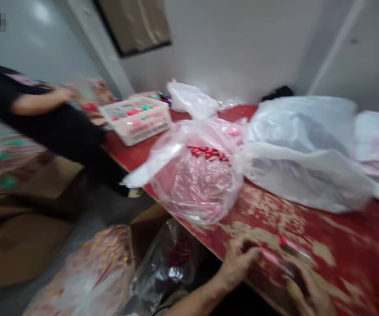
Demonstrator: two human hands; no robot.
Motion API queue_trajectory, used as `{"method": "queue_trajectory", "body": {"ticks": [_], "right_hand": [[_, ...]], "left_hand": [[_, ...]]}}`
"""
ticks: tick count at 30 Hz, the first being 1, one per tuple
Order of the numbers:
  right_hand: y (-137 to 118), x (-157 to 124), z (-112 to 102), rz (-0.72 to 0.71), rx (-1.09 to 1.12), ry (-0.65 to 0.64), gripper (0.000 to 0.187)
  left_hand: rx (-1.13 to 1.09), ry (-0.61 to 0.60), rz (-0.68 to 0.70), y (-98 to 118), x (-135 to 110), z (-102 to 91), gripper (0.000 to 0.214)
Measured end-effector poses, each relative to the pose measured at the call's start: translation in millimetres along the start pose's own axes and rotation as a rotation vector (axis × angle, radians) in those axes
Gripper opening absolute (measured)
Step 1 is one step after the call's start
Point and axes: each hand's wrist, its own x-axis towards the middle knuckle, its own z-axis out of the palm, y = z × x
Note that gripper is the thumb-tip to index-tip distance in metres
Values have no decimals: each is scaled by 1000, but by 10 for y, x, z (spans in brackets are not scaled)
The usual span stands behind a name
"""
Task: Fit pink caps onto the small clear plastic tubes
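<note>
No writing or brand is legible anywhere; the frame is motion-blurred.

I see my left hand [238,261] at the near edge of the red table [341,245], fingers curled together and resting on the worn tabletop, touching the near end of a thin red-and-pink packet [277,256]. My right hand [308,292] is low in the frame, fingers bent toward the same packet; whether they pinch it or only touch it I cannot tell. The packet lies on the table between both hands.

Behind them, a clear bag [198,175] of small red pieces overhangs the table edge. Large white bags [308,145] lie to its right. A white basket [137,118] sits at the far end, near a person in black [44,118].
</note>
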Motion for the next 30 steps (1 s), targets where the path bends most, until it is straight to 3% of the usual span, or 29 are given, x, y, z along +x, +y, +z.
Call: {"method": "queue_trajectory", "body": {"ticks": [3,8,13,16,21,27,30], "right_hand": [[-92,-23,-205,61,112,-157,31],[-156,49,-212,254,122,-152,44],[-118,22,-286,160,179,-190,30],[-106,18,-309,180,148,-228,28],[-160,53,-257,289,196,-192,50],[-76,36,-204,580,479,-298,56],[-39,4,-211,555,613,-288,50]], "left_hand": [[47,-52,-61,2,93,4,17],[100,-137,-30,-99,118,25,22],[150,-154,-39,-123,136,42,23],[166,-176,-40,-146,152,38,23],[316,-169,131,-160,161,-1,16],[384,-333,321,-43,172,-6,11],[308,-322,177,-1,167,19,21]]}}
